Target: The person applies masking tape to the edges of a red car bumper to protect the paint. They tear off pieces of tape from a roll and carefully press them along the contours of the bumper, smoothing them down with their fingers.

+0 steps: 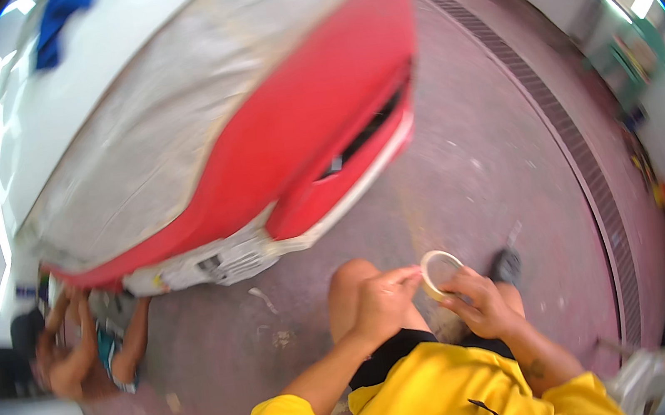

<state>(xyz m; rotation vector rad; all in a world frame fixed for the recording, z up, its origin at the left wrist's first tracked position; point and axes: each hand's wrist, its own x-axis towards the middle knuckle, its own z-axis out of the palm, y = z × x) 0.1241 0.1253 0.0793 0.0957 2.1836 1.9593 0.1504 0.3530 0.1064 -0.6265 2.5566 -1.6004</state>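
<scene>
My right hand point(481, 305) is closed round a cream roll of masking tape point(432, 285), held on edge above my knees with its hollow centre showing. Thumb and fingertips of my left hand point(383, 306) pinch together at the roll's left rim, where the tape's loose end seems to be; blur hides how much is peeled off. Ahead and to the left stands a red car point(296, 120). A greyish cover sheet point(161, 121) lies over its upper part, and printed paper point(226, 259) is fixed along its lower edge.
At the left a co-worker point(87, 349) crouches with both hands at the car's lower edge. A floor drain grate point(555, 111) curves along the right. Scraps of paper point(262, 299) lie on the reddish floor. Green shelving point(629, 63) stands by the right wall.
</scene>
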